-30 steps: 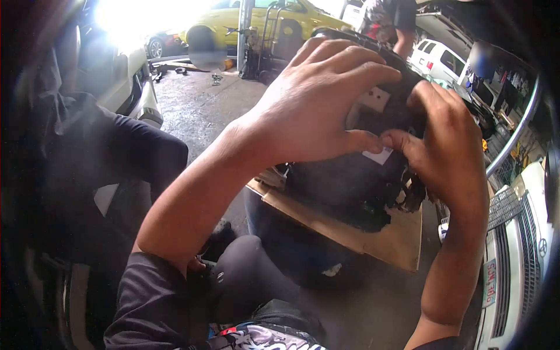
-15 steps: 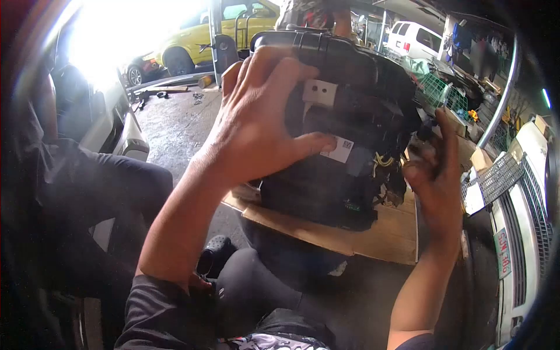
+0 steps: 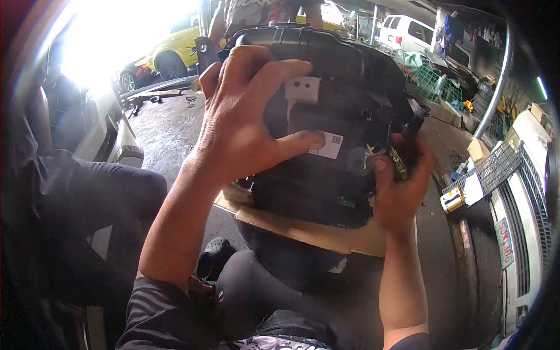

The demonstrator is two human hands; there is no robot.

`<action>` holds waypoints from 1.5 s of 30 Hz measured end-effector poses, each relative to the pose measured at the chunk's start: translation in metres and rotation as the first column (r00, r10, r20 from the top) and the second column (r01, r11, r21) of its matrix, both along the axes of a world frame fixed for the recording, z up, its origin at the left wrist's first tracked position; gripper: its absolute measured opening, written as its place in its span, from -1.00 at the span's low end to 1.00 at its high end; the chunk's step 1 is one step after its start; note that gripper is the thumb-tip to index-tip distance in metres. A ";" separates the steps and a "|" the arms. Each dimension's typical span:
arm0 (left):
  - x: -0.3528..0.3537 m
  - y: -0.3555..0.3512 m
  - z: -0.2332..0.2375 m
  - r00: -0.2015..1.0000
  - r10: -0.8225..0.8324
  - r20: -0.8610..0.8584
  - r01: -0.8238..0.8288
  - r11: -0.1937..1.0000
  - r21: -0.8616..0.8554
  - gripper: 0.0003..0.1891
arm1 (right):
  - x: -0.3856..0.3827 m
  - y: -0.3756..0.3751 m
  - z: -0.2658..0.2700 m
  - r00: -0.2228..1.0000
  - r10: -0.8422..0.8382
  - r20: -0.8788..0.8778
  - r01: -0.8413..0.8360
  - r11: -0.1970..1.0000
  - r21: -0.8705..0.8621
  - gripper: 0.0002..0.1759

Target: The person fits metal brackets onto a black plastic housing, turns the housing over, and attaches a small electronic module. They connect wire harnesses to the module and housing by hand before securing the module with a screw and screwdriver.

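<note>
A large black plastic housing [image 3: 315,175], like the back of a car headlight, stands tilted in front of me. A white label [image 3: 329,144] and a pale metal bracket [image 3: 303,90] are on its face. My left hand [image 3: 242,114] grips its left side, thumb on the label's edge and fingers spread along the upper left. My right hand [image 3: 402,181] is closed at the right edge, beside frayed yellowish wires [image 3: 373,153]. Its thumb faces me, while the fingers curl behind in shadow. Flattened cardboard [image 3: 291,228] lies under the housing on a dark support.
A person [image 3: 265,13] stands behind the housing. At the left, a dark-trousered leg [image 3: 105,181] reaches in. A white car front panel with a grille [image 3: 528,233] lies at right, near a can [image 3: 452,200]. A yellow car [image 3: 175,49] and white van [image 3: 408,32] are behind.
My right hand has moved left and down, closing at the housing's wired right edge. The left hand keeps its hold. The view has shifted slightly, and more of the person behind shows.
</note>
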State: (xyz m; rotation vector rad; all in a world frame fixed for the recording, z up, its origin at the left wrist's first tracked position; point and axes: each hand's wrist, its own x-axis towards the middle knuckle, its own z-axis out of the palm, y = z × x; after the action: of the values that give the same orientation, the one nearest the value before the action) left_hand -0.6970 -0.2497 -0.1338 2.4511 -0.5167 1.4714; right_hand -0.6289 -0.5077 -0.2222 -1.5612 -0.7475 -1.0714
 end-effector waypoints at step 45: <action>-0.016 0.018 0.010 1.000 0.016 0.018 -0.018 0.993 0.115 -0.16 | -0.050 0.050 0.145 0.817 -0.365 0.446 0.575 0.569 -0.588 -0.64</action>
State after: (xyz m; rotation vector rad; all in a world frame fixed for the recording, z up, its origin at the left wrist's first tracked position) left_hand -0.7134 -0.2318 -0.1242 2.5381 -0.6015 1.5099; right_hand -0.6787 -0.4575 -0.0772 -2.4131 -1.0375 -1.5385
